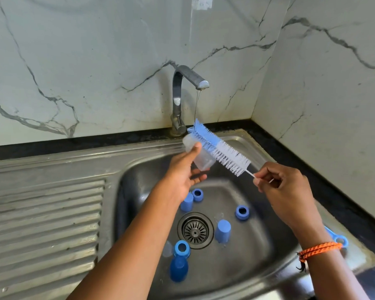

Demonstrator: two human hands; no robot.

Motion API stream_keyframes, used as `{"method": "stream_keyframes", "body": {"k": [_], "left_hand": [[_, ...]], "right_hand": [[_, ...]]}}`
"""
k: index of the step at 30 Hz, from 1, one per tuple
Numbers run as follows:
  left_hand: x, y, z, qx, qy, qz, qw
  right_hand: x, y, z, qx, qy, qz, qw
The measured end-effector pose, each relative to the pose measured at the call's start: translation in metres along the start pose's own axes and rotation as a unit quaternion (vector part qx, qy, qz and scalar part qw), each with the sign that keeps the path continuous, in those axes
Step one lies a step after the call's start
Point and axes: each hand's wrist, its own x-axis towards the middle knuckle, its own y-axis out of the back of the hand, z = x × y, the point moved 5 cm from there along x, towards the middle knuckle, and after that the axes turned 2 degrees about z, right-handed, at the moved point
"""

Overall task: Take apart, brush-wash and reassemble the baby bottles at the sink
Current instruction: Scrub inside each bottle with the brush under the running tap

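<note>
Right hand (288,187): fingers (260,177) pinch the thin wire stem of the bottle brush (220,151), bristle head angled up-left across the sink, its blue tip right under the thin stream from the tap (189,80). Left hand (182,172): thumb and fingers wrapped round the clear bottle body (200,158), held up over the basin just behind the bristles, touching or near enough, can't tell which. Brush sits outside the bottle, not in it. Step in hand, my read: brush-wash stage, wetting or rinsing brush and bottle under the water. Next move likely calls for lining the bristle head up with the bottle mouth and pushing in with a twist; the mouth looks to face down-right, toward the brush stem, so one of the two needs turning round first. Grip on a wet bottle could slip. Count in the sink (268,245): three blue screw rings (242,212), three blue caps (222,231), scattered round the drain (195,230); clear pieces, maybe teats, lie by some of them, too faint to count. One bottle body visible, in hand. One brush. A blue handle (339,238) lies on the sink's right rim, mostly hidden by the right wrist.
</note>
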Motion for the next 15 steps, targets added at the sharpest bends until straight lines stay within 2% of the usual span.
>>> {"method": "stream_keyframes", "body": {"k": [3,6,8,10,13,15], "left_hand": [[0.001,0.004,0.002,0.015,-0.025,0.036,0.999],[0.004,0.022,0.012,-0.057,-0.039,0.128,0.989],[0.005,0.031,0.017,-0.075,-0.048,0.152,0.984],[0.004,0.028,0.016,-0.048,-0.045,0.125,0.99],[-0.002,0.008,0.005,0.014,-0.012,0.019,1.0],[-0.006,0.001,0.001,-0.008,0.012,-0.019,1.0]], "right_hand": [[0.0,0.002,0.001,-0.003,0.003,-0.001,1.0],[0.0,0.006,0.005,0.001,0.002,-0.036,0.999],[0.001,0.009,0.007,-0.005,-0.006,-0.061,0.998],[0.001,0.008,0.005,-0.008,-0.005,-0.06,0.998],[0.001,0.005,0.0,-0.01,0.003,-0.019,1.0],[0.001,0.004,-0.002,-0.008,0.006,-0.008,1.0]]}}
